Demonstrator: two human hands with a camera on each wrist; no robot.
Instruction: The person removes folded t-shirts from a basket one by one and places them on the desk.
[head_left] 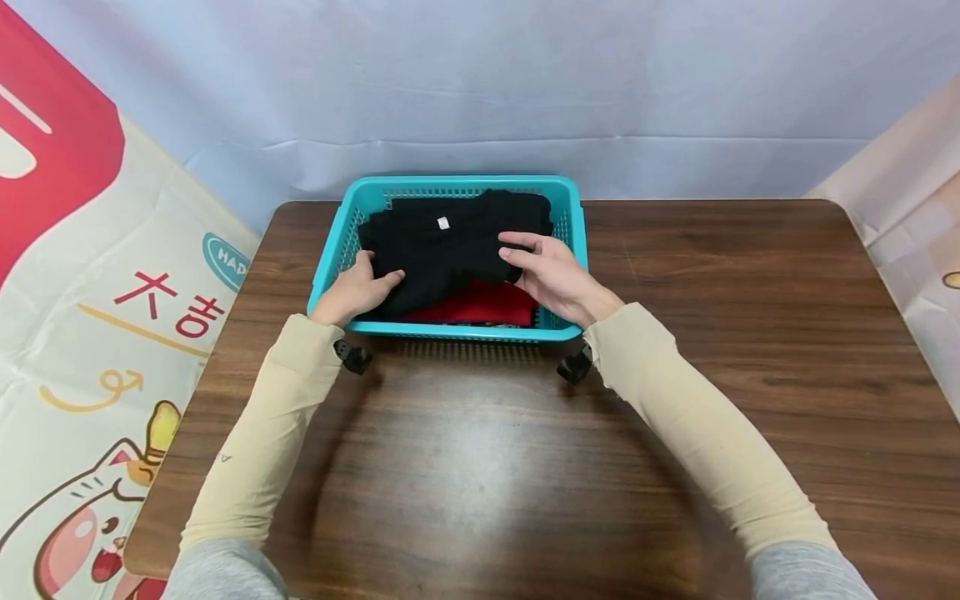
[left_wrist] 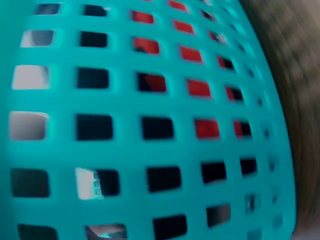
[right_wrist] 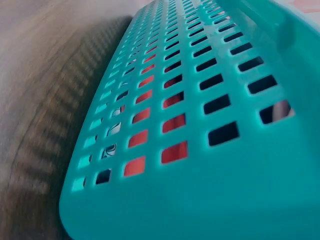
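A turquoise plastic basket [head_left: 457, 332] holds folded clothes. On top lies a black garment [head_left: 442, 258] with a small white label near its back edge. Beneath its front edge shows a red cloth [head_left: 480, 304]. Reaching over the front left corner, my left hand [head_left: 354, 292] rests on the black garment's left side, thumb and fingers spread apart. My right hand [head_left: 558, 275] is at the garment's right side, its upper fingers extended over the black cloth and its lower fingers partly hidden. Both wrist views show the basket's perforated wall [left_wrist: 160, 105] with black and red cloth behind it; neither shows a hand.
The basket stands at the back of a brown wooden table [head_left: 480, 467], close to a pale curtain [head_left: 480, 92]. Bare wood extends to its right and in front. A printed cloth [head_left: 97, 333] hangs along the left side.
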